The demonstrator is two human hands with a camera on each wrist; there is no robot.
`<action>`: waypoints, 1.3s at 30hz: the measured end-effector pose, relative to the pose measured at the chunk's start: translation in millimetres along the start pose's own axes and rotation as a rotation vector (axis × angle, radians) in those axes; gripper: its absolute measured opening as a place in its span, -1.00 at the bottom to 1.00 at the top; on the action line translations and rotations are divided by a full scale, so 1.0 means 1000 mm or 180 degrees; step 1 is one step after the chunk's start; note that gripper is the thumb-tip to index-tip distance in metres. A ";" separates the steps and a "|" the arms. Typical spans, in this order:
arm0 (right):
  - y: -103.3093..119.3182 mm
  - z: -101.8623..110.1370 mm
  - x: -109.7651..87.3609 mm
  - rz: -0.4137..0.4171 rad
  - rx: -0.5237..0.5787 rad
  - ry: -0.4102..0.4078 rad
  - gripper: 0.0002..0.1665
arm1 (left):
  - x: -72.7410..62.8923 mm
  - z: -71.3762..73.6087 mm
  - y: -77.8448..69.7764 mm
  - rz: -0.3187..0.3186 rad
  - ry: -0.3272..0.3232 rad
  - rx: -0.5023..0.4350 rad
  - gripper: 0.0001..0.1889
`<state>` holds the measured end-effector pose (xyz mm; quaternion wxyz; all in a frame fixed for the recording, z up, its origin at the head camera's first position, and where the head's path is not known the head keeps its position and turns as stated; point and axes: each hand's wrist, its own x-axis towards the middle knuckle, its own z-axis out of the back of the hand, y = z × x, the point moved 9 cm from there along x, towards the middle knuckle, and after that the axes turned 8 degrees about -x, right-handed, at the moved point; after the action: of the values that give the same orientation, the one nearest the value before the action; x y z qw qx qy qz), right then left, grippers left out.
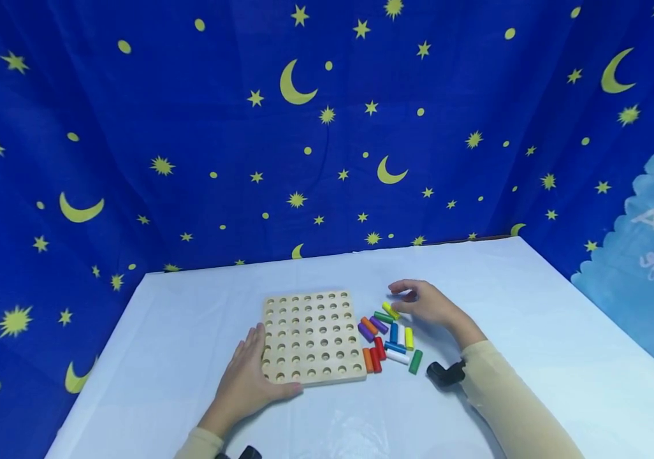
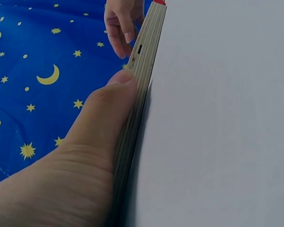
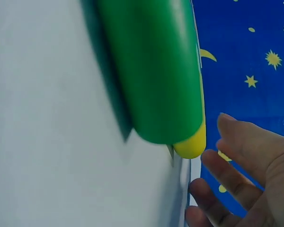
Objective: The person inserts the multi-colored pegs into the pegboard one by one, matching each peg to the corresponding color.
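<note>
A square wooden pegboard [image 1: 317, 323] with rows of round holes lies on the table. My left hand [image 1: 249, 373] holds its near left corner, fingers along the left side and thumb on the front edge. In the left wrist view the thumb [image 2: 114, 94] presses the board's layered edge [image 2: 144, 56]. My right hand [image 1: 427, 303] hovers over the far end of a loose pile of coloured pegs, thumb and fingers apart with nothing between them. A yellow peg [image 1: 389, 309] lies by its thumb. The right wrist view shows a green peg [image 3: 156, 80] in front of that hand.
Pegs in red, orange, purple, blue, white, green and yellow lie right of the board, among them a green peg [image 1: 415, 362] at the near edge of the pile. A white cloth covers the table [image 1: 189, 331]. A blue curtain [image 1: 235, 140] with stars and moons hangs behind.
</note>
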<state>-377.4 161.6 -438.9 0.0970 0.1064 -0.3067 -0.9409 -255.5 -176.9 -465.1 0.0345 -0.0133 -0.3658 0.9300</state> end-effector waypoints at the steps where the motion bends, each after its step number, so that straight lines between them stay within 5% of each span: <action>1: -0.001 0.000 0.000 -0.0013 -0.0052 0.0005 -0.51 | 0.000 0.000 0.000 -0.0004 -0.0004 0.0007 0.63; 26: 0.005 -0.008 0.006 0.0203 -0.0545 0.0331 -0.79 | -0.005 -0.004 0.003 0.0008 -0.0071 0.0050 0.60; 39: 0.016 0.006 0.019 0.0251 -0.0213 0.0136 -0.83 | 0.000 -0.002 0.000 0.0049 -0.0027 0.0078 0.61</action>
<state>-395.2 147.7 -427.6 0.1440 0.1110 -0.2768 -0.9436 -255.3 -175.6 -466.3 0.0260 -0.0117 -0.3544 0.9346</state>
